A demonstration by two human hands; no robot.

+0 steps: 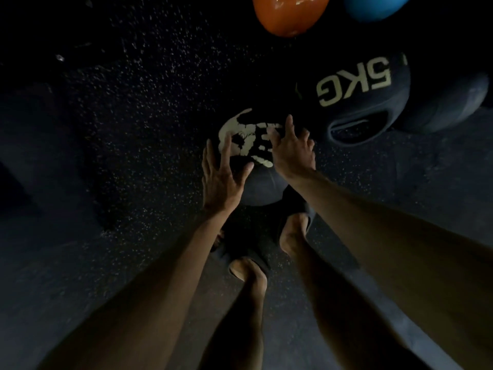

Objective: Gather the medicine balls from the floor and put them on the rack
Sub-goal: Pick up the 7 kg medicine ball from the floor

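While both arms reach down, the left hand (224, 180) presses spread, straight fingers to the left side of the black ball (260, 186) on the floor (133, 134). The right hand (292, 152) lies splayed over its top. Beyond it, right, sits a 5KG ball (373, 102). Farther off, the orange ball (290, 14) and blue ball (376, 6) are cut off. Darkness hides the black ball's far edge.

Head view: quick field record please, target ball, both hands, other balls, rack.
target: black handprint ball, on speckled floor
left hand: fingers spread, at its left side
right hand: fingers spread, over its top right
other balls: 5KG ball to the right; orange ball, blue ball beyond
rack: not in view
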